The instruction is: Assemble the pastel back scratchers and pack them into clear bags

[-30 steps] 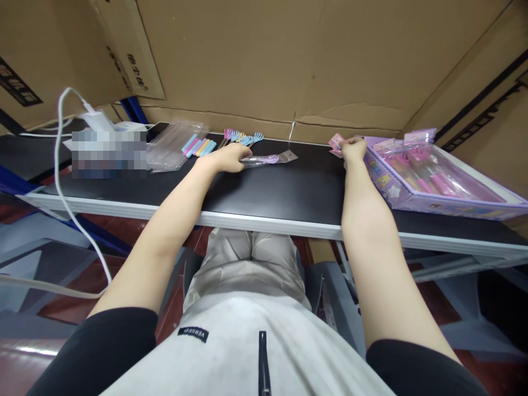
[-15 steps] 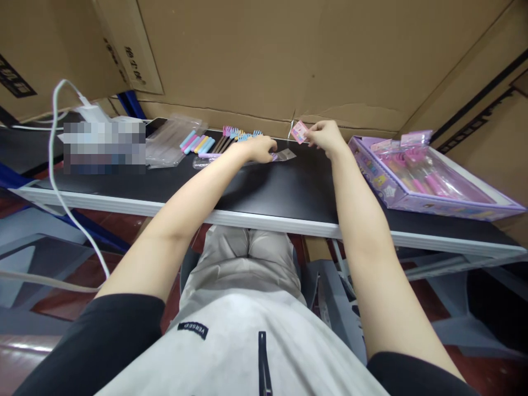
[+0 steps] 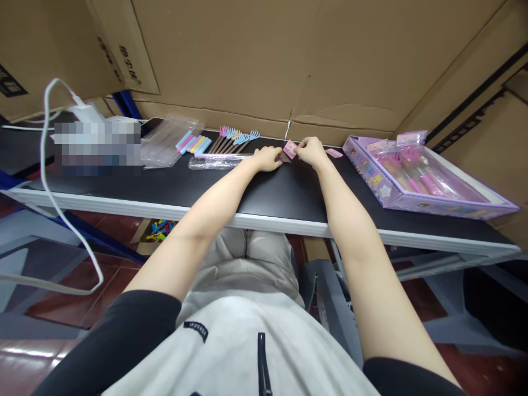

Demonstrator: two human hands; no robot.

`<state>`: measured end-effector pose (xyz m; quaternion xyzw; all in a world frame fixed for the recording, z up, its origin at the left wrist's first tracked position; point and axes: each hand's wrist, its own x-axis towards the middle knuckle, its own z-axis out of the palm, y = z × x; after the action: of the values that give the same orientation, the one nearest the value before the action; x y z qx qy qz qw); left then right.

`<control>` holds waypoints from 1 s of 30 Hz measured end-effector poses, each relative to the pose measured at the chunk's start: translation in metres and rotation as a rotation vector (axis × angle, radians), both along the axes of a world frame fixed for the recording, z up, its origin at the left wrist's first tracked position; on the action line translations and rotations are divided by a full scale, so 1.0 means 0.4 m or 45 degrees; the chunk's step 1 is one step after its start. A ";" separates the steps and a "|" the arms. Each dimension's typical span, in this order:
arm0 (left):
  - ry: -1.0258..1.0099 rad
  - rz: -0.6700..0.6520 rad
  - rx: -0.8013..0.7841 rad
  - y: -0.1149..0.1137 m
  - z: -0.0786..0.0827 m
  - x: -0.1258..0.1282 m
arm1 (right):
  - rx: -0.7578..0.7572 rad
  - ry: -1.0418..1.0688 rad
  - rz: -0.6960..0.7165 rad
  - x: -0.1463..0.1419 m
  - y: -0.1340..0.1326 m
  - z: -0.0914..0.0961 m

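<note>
My right hand (image 3: pixel 312 151) pinches a small pink card (image 3: pixel 290 149) just above the tabletop. My left hand (image 3: pixel 269 158) is closed at the right end of a clear plastic sleeve (image 3: pixel 220 163), its fingertips close to the card. Inside or along this sleeve runs a lilac-handled stick (image 3: pixel 208 156), whose far end my left hand hides. Behind the sleeve lie several back scratchers (image 3: pixel 235 138) with pink, blue and yellow claw heads and pastel handles (image 3: pixel 193 143). Another pink card (image 3: pixel 334 153) lies to the right of my right hand.
A purple display box (image 3: pixel 429 203) with packaged pink back scratchers stands at the right. Clear plastic sleeves (image 3: pixel 167 140) lie on the left, near a white cable (image 3: pixel 46 143). Cardboard (image 3: pixel 247 60) walls the back of the black table (image 3: pixel 284 192). Below sits a box of colourful pieces (image 3: pixel 160 230).
My right hand has brought the pink card left and down, towards the sleeve's end. My left hand has shifted right along the sleeve. The second pink card now shows on the table.
</note>
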<state>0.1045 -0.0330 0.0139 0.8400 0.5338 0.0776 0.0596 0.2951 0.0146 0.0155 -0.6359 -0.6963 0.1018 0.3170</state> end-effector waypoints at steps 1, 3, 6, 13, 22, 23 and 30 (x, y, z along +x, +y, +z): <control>0.001 -0.004 0.003 -0.001 -0.002 -0.001 | -0.005 -0.008 -0.010 -0.001 -0.001 0.000; -0.004 -0.006 0.002 -0.004 -0.005 -0.002 | -0.005 -0.004 -0.025 -0.005 -0.003 0.001; -0.008 -0.005 0.009 -0.008 -0.009 -0.002 | 0.032 0.049 -0.019 -0.012 -0.006 0.003; 0.061 -0.010 0.026 -0.014 -0.015 -0.001 | 0.047 0.183 0.013 -0.036 -0.020 0.008; 0.053 0.019 0.000 -0.014 -0.015 0.005 | -0.011 0.330 0.032 -0.029 0.016 -0.037; 0.047 0.024 -0.001 -0.011 -0.017 0.005 | 0.016 0.345 0.030 -0.027 0.018 -0.040; 0.021 0.048 0.003 0.000 -0.023 0.004 | 0.027 0.267 -0.057 -0.030 -0.004 -0.015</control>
<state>0.1060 -0.0332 0.0045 0.8303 0.5500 0.0725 0.0528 0.2830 0.0128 0.0094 -0.6338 -0.6458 0.1535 0.3970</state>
